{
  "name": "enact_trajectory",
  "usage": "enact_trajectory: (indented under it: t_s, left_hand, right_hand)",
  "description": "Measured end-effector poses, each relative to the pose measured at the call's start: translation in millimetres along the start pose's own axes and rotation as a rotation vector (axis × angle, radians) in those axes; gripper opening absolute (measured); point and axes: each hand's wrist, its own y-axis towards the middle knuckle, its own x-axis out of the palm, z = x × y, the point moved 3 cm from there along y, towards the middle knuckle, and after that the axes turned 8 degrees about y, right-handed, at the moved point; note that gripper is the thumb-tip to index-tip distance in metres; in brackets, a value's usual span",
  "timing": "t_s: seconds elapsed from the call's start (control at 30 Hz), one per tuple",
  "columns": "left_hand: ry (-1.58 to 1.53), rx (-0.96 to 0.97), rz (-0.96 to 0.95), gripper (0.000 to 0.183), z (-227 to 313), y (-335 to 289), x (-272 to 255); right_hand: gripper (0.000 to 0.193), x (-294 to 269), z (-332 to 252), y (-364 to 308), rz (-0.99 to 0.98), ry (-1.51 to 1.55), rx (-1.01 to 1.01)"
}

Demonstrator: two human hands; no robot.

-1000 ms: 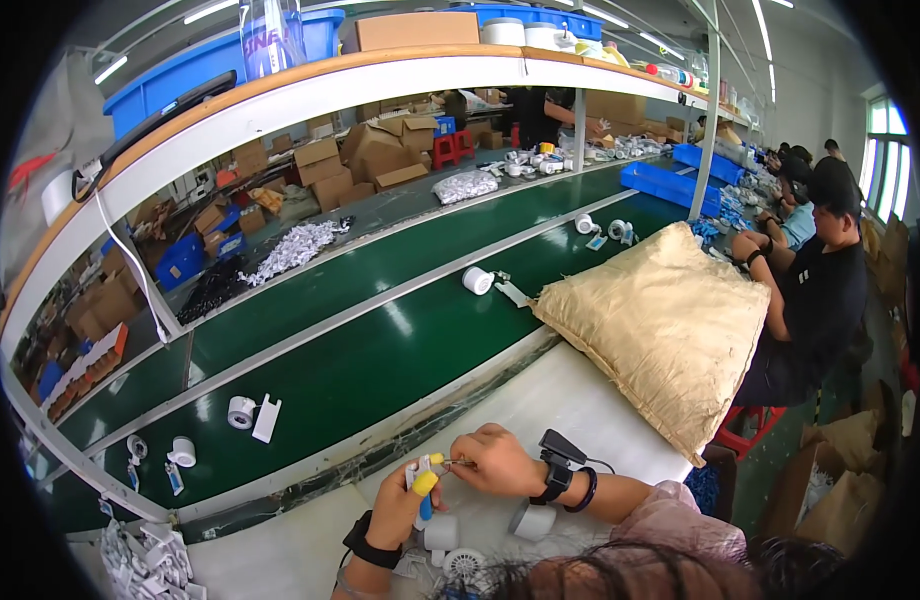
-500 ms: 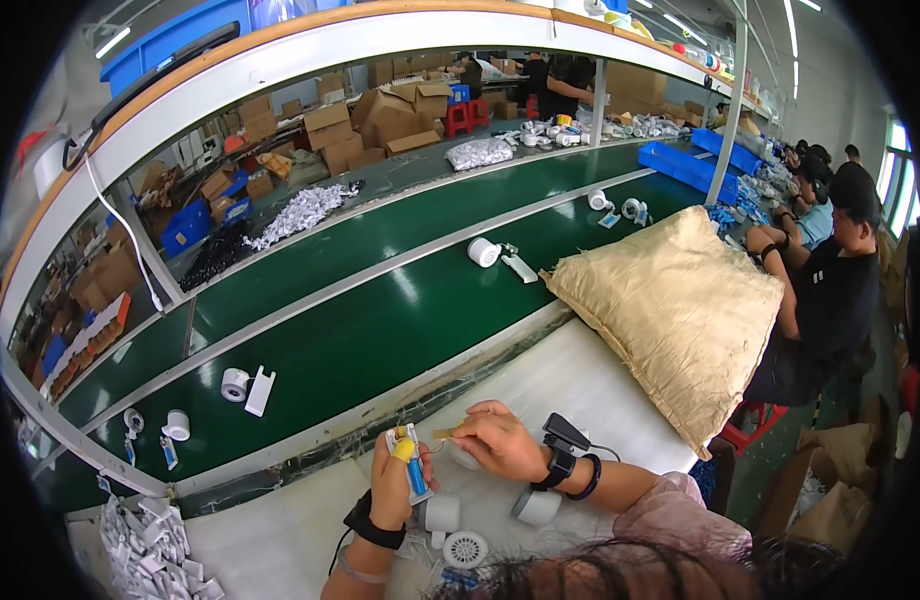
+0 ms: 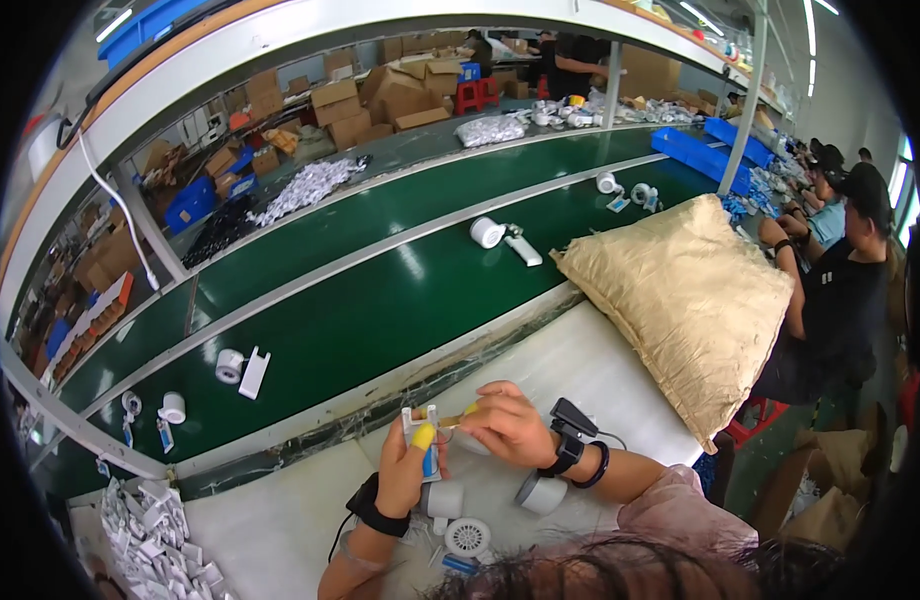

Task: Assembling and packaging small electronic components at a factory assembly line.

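My left hand [image 3: 404,470], a yellow cover on its thumb, grips a small white plastic housing [image 3: 408,422] with a blue part [image 3: 430,464] in it. My right hand [image 3: 508,428] pinches a small tan strip [image 3: 450,422] against the housing's right side; a thin wire shows by the fingers. Below the hands on the pale work surface lie a white round housing [image 3: 442,498], a second white cylinder [image 3: 540,493] and a white slotted round piece [image 3: 468,538]. The fingertips partly hide the blue part.
A green conveyor belt [image 3: 340,345] runs beyond the work surface, carrying white round units [image 3: 487,232] with attached pieces. A large tan sack [image 3: 685,310] stands at right, beside a seated co-worker [image 3: 850,280]. White plastic parts [image 3: 155,540] are heaped at lower left.
The housing in my left hand has turned, its white end now showing and less of the blue part. My right hand has risen slightly, still pinching the strip. The whole view has shifted a little.
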Motion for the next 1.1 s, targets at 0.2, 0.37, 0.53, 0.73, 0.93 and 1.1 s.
enact_trajectory:
  t_s: [0.2,0.37,0.53,0.73,0.93,1.1]
  left_hand:
    - [0.055,0.146,-0.116,0.036,6.5,-2.2,13.3]
    - [0.178,0.178,-0.141,0.038,8.0,-5.7,16.5]
    - [0.178,0.141,-0.1,0.036,-1.6,-2.9,14.0]
    - [0.048,0.026,-0.046,0.03,4.4,-5.5,12.1]
    - [-0.004,0.066,-0.057,0.033,2.8,-3.3,5.1]
    - [-0.004,0.107,-0.037,0.032,4.9,-5.4,7.0]
  right_hand:
    - [0.02,-2.2,-1.6,-1.2,-0.015,0.025,-0.056]
    - [0.02,2.2,-2.9,-3.4,-0.078,0.049,-0.055]
    - [0.015,5.6,0.2,-5.6,-0.05,0.011,-0.018]
    - [0.028,-9.1,-10.1,9.8,-0.246,-0.102,0.082]
    - [0.047,-180.4,15.8,34.4,0.043,-0.88,0.385]
    - [0.046,-387.8,78.3,-10.7,0.583,-1.56,0.552]
